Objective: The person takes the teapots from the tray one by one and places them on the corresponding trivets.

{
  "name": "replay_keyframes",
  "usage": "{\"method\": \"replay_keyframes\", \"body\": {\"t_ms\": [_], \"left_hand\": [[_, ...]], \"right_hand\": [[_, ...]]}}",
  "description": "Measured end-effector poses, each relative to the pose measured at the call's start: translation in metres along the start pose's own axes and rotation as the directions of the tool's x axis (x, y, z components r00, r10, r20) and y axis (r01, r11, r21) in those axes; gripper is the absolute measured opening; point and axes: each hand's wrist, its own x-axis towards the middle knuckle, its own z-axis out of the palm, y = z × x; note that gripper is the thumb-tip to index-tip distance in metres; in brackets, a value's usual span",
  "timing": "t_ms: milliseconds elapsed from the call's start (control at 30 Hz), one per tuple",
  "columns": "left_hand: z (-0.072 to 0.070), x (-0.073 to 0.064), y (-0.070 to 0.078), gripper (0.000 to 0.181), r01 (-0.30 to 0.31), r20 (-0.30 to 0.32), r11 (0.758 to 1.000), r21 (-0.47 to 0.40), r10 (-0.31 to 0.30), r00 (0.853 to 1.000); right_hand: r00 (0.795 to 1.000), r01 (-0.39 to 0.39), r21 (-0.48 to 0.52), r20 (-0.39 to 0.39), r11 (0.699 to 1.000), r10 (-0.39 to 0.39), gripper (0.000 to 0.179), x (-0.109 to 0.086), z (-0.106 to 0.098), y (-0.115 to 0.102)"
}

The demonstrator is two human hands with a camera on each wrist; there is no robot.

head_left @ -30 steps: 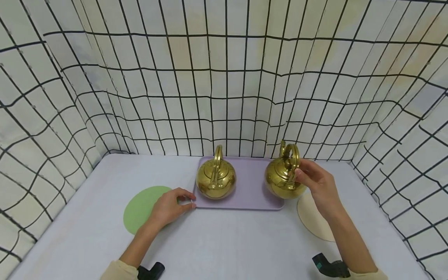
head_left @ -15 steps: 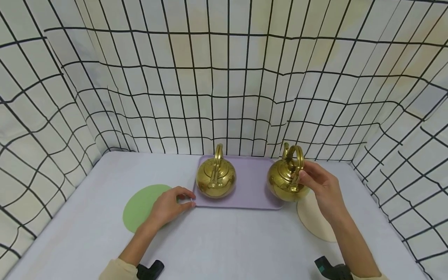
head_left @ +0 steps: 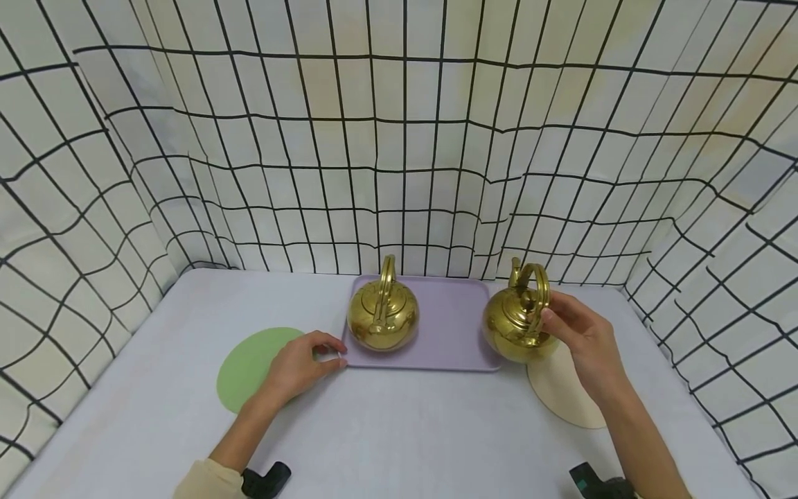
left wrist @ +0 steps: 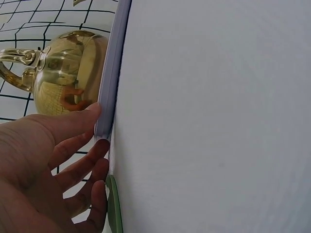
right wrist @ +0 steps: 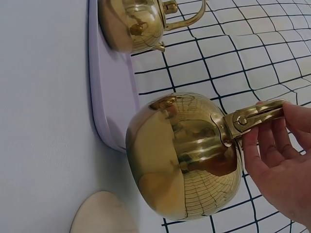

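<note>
My right hand (head_left: 582,339) grips the handle of a brass teapot (head_left: 514,326), its thumb and fingers round the near side of the handle. In the right wrist view the round teapot body (right wrist: 184,160) hangs tilted, with a gap between it and the tabletop. In the head view it overlaps the right end of a lilac tray (head_left: 454,322) and the edge of a cream disc (head_left: 564,391). A second brass teapot (head_left: 382,315) stands on the tray's left part. My left hand (head_left: 299,367) holds the tray's near left corner between thumb and fingers, beside that teapot.
A green disc (head_left: 249,367) lies on the white table (head_left: 411,430), partly under the left hand and forearm. Black-grid netting over white cloth (head_left: 405,152) encloses the back and both sides. Black camera mounts (head_left: 268,478) sit at both wrists.
The right hand has carried its teapot rightward and slightly toward me, off the tray's right end and closer to the cream disc. The left hand keeps its place at the tray corner.
</note>
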Motion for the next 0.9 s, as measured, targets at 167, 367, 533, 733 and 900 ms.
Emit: {"method": "replay_keyframes", "body": {"t_ms": [167, 367, 533, 733, 900], "left_hand": [[0.0, 0.001, 0.0, 0.016, 0.001, 0.004, 1.0, 0.009, -0.001, 1.0], [0.0, 0.001, 0.0, 0.017, 0.01, 0.011, 1.0, 0.007, -0.011, 1.0], [0.0, 0.001, 0.001, 0.017, 0.01, 0.012, 1.0, 0.002, -0.01, 1.0], [-0.001, -0.001, 0.0, 0.017, 0.01, 0.015, 1.0, 0.009, -0.01, 1.0], [0.0, 0.001, 0.0, 0.016, 0.006, 0.013, 1.0, 0.006, -0.007, 1.0]], "right_hand": [[1.0, -0.004, -0.022, -0.005, 1.0, 0.004, 0.041, -0.002, -0.005, -0.001], [1.0, -0.016, -0.007, -0.002, 1.0, 0.016, 0.041, -0.004, -0.01, 0.0], [1.0, -0.016, 0.01, -0.013, 1.0, 0.016, 0.041, -0.007, -0.014, 0.0], [0.999, -0.036, 0.015, -0.014, 0.999, 0.037, 0.041, -0.012, -0.016, 0.002], [0.999, -0.029, 0.038, -0.016, 0.999, 0.029, 0.042, -0.015, -0.022, 0.004]]}}
